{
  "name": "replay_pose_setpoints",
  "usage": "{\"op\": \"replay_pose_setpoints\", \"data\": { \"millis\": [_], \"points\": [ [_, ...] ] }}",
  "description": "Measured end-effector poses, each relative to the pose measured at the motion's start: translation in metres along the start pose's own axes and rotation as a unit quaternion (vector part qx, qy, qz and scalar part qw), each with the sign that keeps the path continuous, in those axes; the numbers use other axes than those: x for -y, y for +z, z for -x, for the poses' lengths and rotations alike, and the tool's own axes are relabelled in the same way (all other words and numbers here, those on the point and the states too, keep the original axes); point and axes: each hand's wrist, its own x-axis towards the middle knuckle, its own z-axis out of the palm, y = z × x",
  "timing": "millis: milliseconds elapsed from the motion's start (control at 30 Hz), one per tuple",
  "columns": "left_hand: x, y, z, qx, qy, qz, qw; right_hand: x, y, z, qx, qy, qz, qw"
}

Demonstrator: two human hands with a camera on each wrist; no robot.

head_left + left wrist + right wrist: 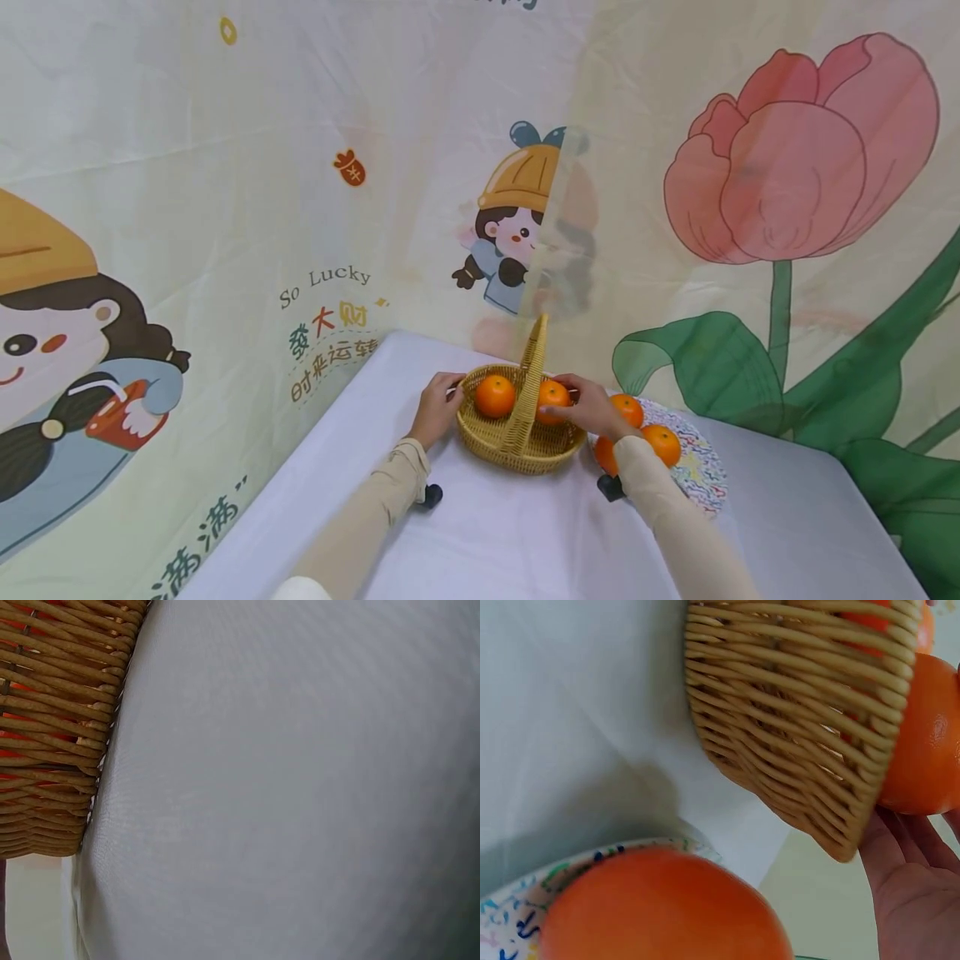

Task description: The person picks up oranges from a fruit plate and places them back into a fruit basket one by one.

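Observation:
A wicker basket (487,446) with a tall arched handle stands on the white-covered table. One orange (495,397) lies in its left half. My left hand (437,410) holds the basket's left rim, with its fingertips partly hidden there. Over the right half, my right hand (592,407) grips a second orange (552,398), thumb on the near side and fingers behind. From the right wrist, this orange (922,742) shows above the basket rim (896,712), with my right hand (919,892) against it. The left wrist view shows the basket's woven side (52,735) but not the hand.
Right of the basket, a round plate (705,467) with a multicoloured squiggle pattern holds several oranges (662,445), partly covered by my right forearm. The white tablecloth (480,533) stretches in front. Printed cloth hangings (420,208) surround the table's back and sides.

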Motion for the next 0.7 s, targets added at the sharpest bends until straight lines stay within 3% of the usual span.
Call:
{"op": "replay_pose_setpoints", "data": {
  "millis": [500,700],
  "points": [
    [-0.003,0.001,0.002,0.007,-0.008,-0.008,0.9999,-0.004,0.013,-0.006,0.037,-0.019,0.074,0.9964],
    [-0.001,-0.001,0.001,0.001,0.014,-0.003,0.9999,-0.001,0.013,-0.008,0.043,-0.021,0.077,0.9959]
  ]
}}
